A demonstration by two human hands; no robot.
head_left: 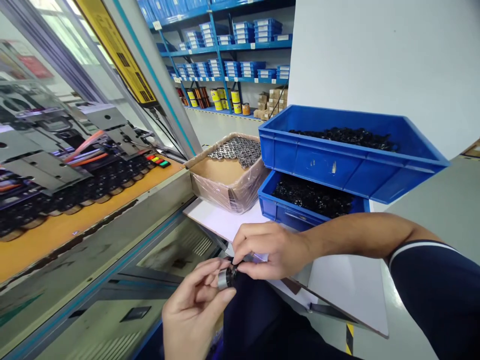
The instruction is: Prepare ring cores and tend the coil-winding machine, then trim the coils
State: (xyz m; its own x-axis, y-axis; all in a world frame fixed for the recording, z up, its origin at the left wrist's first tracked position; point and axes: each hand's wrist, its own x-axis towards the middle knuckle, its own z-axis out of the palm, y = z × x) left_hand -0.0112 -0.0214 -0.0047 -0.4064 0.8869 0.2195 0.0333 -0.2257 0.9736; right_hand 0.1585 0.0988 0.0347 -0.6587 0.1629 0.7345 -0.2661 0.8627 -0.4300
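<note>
My left hand [189, 310] comes from the bottom with its fingers curled round a small silver metal cylinder [223, 279], probably a motor core. A black plastic piece [230, 276] sits at the right end of the cylinder. From the right, my right hand [272, 248] reaches across and pinches that black piece with thumb and fingertips. The fingers partly hide it, so I cannot tell whether it is fully seated. Both hands are together above my lap, in front of the white table [345, 285].
A plastic-wrapped cardboard box [213, 189] holds many metal cores. Beside it, an upper blue bin [315, 159] sits tilted over a lower blue bin [275, 211]; both contain black parts. At left, a machine [48, 172] has rows of black-topped pieces along an orange ledge [105, 212].
</note>
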